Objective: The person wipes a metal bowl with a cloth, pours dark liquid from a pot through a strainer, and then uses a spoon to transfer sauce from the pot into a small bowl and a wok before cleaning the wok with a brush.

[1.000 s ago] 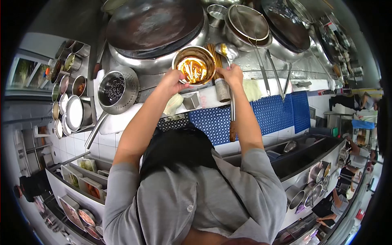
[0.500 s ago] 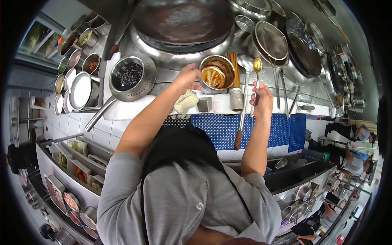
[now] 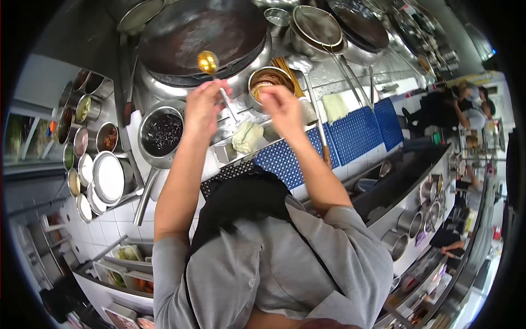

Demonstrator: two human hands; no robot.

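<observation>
A long-handled metal spoon [image 3: 224,98] is held in my left hand [image 3: 201,109], fingers closed round the handle. Its bowl, filled with glossy yellow-orange liquid [image 3: 207,61], is raised over the near edge of the big dark wok [image 3: 203,35]. My right hand [image 3: 285,112], blurred, has curled fingertips overlapping the near side of a metal pot [image 3: 251,82] smeared inside with brown sauce; whether they grip its rim, I cannot tell. A crumpled pale cloth [image 3: 247,137] lies below, between my hands. Beside the pot are wooden chopsticks [image 3: 287,74] and a long-handled ladle [image 3: 299,63].
At left stands a perforated, handled strainer [image 3: 143,197] around a bowl of dark strips [image 3: 164,134]. Beyond it are several ingredient tins and a white-filled pot [image 3: 109,176]. Strainers [image 3: 318,27] and another wok [image 3: 359,24] line the back right. Blue mats [image 3: 350,134] cover the floor; other people are far right.
The spoon has passed from my right hand to my left and moved left, to the wok's edge. My right hand has come leftward to the sauce pot. The view has turned.
</observation>
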